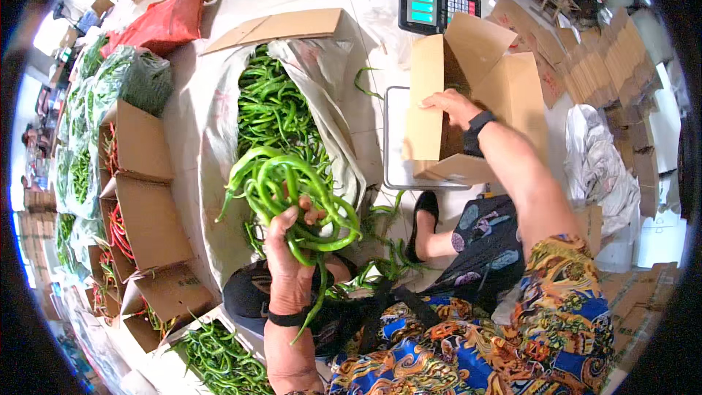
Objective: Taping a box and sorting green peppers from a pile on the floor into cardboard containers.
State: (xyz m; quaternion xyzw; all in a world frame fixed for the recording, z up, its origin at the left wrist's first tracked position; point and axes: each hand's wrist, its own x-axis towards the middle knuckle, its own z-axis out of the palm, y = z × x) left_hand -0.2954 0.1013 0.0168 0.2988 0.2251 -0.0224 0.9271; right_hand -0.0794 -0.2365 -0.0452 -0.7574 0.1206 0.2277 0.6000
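My left hand (290,236) grips a bunch of long green chili peppers (296,175), held above an open woven sack (219,175) full of green peppers (274,99). One long pepper hangs down past my left wrist. My right hand (452,107) rests on the near-left wall of an open cardboard box (428,82), its fingers over the outer side and part of the hand inside the rim. The box stands on the metal platform of a scale (397,142) with its flaps up. The bottom of the box is hidden from view. Behind it is the scale's lit display unit (439,5).
Cardboard boxes (148,219) with red peppers line the left, beside plastic bags of green peppers (134,77) and a red sack (170,22). A crate of green peppers (225,359) is at the lower left. Loose peppers (389,263) lie by my feet. Flattened cardboard (609,71) is stacked right.
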